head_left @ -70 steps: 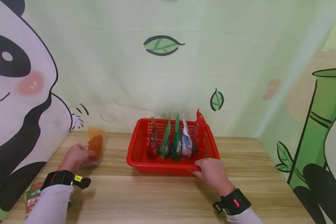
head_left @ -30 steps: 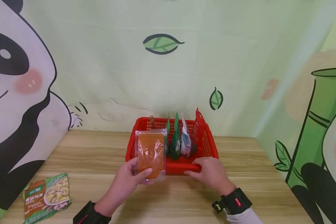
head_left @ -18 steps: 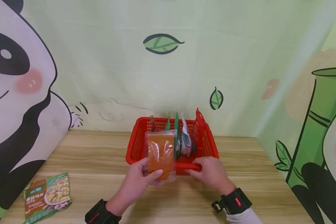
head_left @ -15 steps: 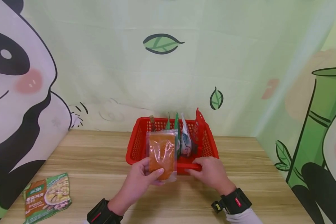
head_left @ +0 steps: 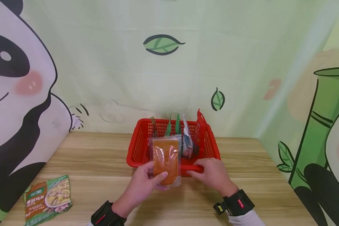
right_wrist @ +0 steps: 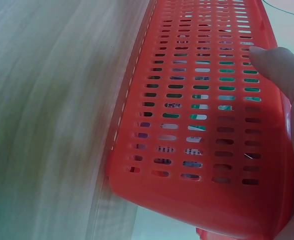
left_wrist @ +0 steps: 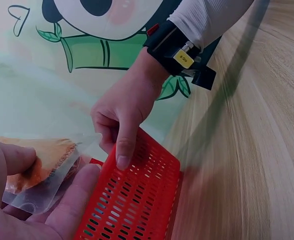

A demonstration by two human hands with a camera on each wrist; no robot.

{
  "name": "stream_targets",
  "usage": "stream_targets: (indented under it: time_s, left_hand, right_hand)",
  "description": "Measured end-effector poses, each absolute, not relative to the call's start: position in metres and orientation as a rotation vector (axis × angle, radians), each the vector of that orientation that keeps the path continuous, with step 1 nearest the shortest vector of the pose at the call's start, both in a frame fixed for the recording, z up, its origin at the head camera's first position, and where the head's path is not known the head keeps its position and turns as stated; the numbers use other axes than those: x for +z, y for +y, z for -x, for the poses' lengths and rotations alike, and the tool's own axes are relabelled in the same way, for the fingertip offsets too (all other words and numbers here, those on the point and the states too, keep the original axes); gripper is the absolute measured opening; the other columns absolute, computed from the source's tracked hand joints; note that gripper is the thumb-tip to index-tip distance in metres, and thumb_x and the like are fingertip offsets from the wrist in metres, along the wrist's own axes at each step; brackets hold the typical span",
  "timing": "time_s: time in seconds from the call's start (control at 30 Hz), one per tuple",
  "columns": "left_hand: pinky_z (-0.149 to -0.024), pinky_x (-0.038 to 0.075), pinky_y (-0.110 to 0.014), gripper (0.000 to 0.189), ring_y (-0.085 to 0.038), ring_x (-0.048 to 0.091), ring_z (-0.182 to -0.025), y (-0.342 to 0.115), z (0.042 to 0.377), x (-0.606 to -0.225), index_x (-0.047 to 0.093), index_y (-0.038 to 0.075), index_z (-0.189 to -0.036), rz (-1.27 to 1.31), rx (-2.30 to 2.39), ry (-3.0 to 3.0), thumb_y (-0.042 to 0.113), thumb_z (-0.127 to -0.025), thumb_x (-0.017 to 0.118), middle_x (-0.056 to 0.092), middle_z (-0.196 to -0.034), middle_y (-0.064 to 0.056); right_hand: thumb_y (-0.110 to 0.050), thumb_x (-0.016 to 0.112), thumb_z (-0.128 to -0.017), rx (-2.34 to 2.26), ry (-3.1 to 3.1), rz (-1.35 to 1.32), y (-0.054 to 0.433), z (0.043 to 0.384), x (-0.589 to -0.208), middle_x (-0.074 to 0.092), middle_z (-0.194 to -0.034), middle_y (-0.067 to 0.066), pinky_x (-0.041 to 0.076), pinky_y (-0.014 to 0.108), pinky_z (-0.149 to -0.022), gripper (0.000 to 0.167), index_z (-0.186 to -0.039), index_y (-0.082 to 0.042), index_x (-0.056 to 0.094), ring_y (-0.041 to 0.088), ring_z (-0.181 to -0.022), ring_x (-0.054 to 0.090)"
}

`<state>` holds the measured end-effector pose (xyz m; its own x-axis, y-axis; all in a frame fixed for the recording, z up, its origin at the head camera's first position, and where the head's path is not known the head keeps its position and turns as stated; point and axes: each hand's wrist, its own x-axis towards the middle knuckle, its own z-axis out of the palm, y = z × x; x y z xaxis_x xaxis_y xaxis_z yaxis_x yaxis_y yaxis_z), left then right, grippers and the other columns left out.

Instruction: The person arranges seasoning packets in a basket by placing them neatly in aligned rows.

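Note:
My left hand (head_left: 141, 183) holds a clear zip pouch (head_left: 166, 157) of orange filling upright, thumb across its front. In the head view the pouch overlaps the front of a red plastic basket (head_left: 132, 153). With my right hand (head_left: 214, 175) I grip the basket's front rim, and the right wrist view shows my thumb (right_wrist: 267, 62) over its slotted wall. Standing in a row inside the basket are a dark red packet (head_left: 154, 129), two green packets (head_left: 178, 127), a white packet (head_left: 187, 142) and a red packet (head_left: 200, 131). The pouch hides the lower parts of the left ones.
A green and brown food packet (head_left: 48, 199) lies flat at the table's left front, with an edge of green showing under its left side. The wooden table (head_left: 243, 157) meets a printed panda backdrop (head_left: 115, 78) directly behind the basket.
My left hand has carried the orange pouch from the table's left side to the basket's front, then slightly further right and lower. My right hand keeps its grip on the rim.

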<state>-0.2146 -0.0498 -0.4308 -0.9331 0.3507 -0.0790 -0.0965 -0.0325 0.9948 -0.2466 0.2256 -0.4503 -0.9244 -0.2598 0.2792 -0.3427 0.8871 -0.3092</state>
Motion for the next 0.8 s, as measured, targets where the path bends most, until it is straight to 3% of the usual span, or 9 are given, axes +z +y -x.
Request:
stream_targets:
  time_s: [0.2, 0.47, 0.63, 0.8]
  left_hand:
    - [-0.081, 0.063, -0.043, 0.054, -0.03, 0.07, -0.118, -0.05, 0.215, -0.43, 0.055, 0.007, -0.139, -0.269, 2.034, 1.963, 0.023, -0.093, 0.076, 0.066, -0.136, -0.016]
    - [-0.094, 0.059, -0.042, 0.051, -0.027, 0.07, -0.118, -0.044, 0.214, -0.429, 0.061, 0.008, -0.136, -0.348, 1.959, 2.143, 0.027, -0.092, 0.076, 0.072, -0.129, -0.012]
    - [-0.094, 0.059, -0.04, 0.05, -0.025, 0.071, -0.115, -0.039, 0.212, -0.427, 0.064, 0.01, -0.135, -0.398, 1.929, 2.176, 0.029, -0.091, 0.077, 0.073, -0.127, -0.01]
    - [-0.092, 0.06, -0.038, 0.045, -0.023, 0.073, -0.11, -0.038, 0.211, -0.427, 0.068, 0.009, -0.13, -0.417, 1.95, 2.2, 0.027, -0.09, 0.078, 0.074, -0.124, -0.011]
  right_hand:
    - [-0.052, 0.082, -0.082, 0.89, -2.815, -0.373, 0.227, 0.243, -0.445, 0.075, -0.088, -0.017, 0.056, 0.024, -0.072, 0.029, -0.099, -0.028, 0.08, 0.008, -0.083, 0.062]
    - [-0.033, 0.067, -0.1, 1.794, -2.48, -0.381, 0.205, 0.222, -0.435, 0.073, -0.128, 0.006, 0.058, 0.03, -0.095, 0.033, -0.126, -0.013, 0.072, 0.024, -0.119, 0.068]
    - [-0.026, 0.071, -0.098, 1.99, -2.428, -0.395, 0.184, 0.212, -0.429, 0.073, -0.126, 0.013, 0.059, 0.028, -0.091, 0.034, -0.126, -0.007, 0.071, 0.024, -0.112, 0.07]
    - [-0.027, 0.077, -0.093, 2.011, -2.403, -0.379, 0.168, 0.206, -0.427, 0.077, -0.115, 0.011, 0.061, 0.029, -0.086, 0.031, -0.118, -0.009, 0.075, 0.021, -0.101, 0.072]
